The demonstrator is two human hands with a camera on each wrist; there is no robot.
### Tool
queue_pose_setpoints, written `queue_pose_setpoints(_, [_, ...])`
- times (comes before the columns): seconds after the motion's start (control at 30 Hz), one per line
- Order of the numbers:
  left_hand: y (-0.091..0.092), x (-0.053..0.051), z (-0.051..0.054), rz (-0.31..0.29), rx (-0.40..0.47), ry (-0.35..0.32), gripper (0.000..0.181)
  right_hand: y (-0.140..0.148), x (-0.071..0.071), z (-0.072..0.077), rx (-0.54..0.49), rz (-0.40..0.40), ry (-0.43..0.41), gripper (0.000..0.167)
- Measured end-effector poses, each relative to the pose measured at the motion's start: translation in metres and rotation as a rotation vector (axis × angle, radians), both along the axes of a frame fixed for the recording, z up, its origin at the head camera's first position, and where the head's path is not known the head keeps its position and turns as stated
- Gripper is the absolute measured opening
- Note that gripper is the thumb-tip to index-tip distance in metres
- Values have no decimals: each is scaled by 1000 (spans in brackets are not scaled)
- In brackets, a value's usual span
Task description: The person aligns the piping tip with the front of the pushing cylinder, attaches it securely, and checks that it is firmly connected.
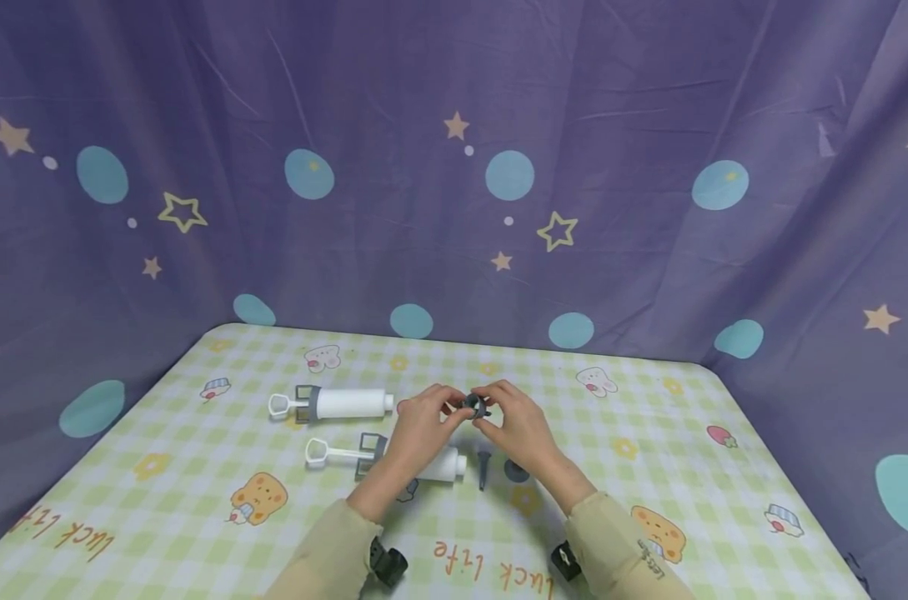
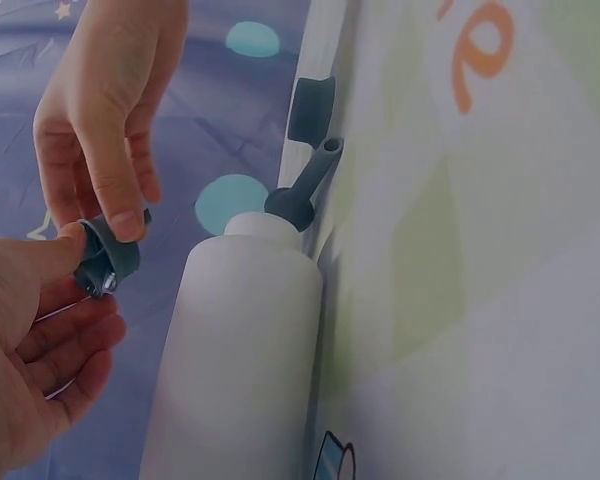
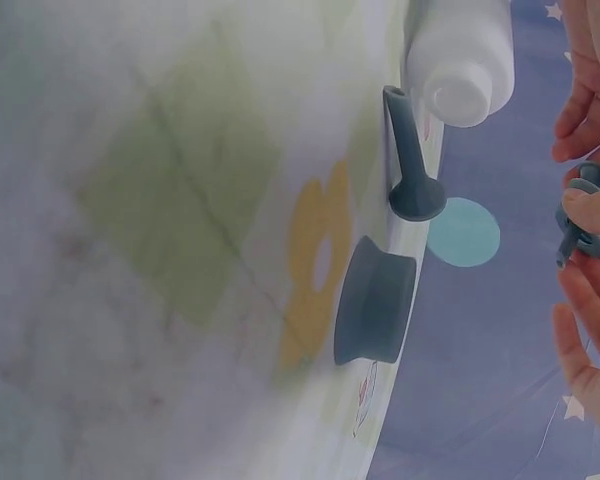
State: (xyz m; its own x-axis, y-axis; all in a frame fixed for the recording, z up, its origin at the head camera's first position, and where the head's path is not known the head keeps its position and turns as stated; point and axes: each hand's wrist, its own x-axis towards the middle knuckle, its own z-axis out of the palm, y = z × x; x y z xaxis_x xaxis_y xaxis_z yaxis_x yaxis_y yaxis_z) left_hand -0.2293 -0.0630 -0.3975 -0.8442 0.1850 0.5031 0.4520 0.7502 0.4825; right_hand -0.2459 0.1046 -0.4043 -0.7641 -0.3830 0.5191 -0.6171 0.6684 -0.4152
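Observation:
A small dark grey plastic ring-shaped piece (image 1: pixel 474 407) is held up above the table between both hands. My left hand (image 1: pixel 425 421) pinches it from the left with thumb and fingers. From the right, my right hand (image 1: pixel 521 427) pinches the same piece. In the right wrist view a short narrow stub juts from this piece (image 3: pixel 580 225). Below the hands lie a grey nozzle (image 1: pixel 484 471) with a slim tube and a flared base, and a round grey flanged piece (image 1: pixel 516 472). Beneath my left forearm lies a white cylinder (image 1: pixel 440 465) with a plunger handle, partly hidden.
A second white cylinder (image 1: pixel 352 403) with a grey collar and white pull handle lies farther back on the left. A checked cloth with cartoon prints covers the table (image 1: pixel 649 417). A purple curtain (image 1: pixel 619 100) with stars hangs behind the far edge.

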Motion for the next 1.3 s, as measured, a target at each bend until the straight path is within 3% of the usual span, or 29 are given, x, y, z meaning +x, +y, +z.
queue_pose_setpoints(0.53, [0,-1,0,-1,15,-20,28,-5,3,2,-17,-8,8,40])
queue_pose_setpoints(0.83, [1,-2,-3,6,17,-35,28,-5,3,-2,-38,-5,-30,40])
queue_pose_setpoints(1.03, [1,-3,-5,5,-9,-6,29,-4,4,-4,-44,-22,-35,40])
queue_pose_setpoints(1.3, [-18,-8,2,11,-18,-9,27,-5,-1,-4,-29,-25,-58,41])
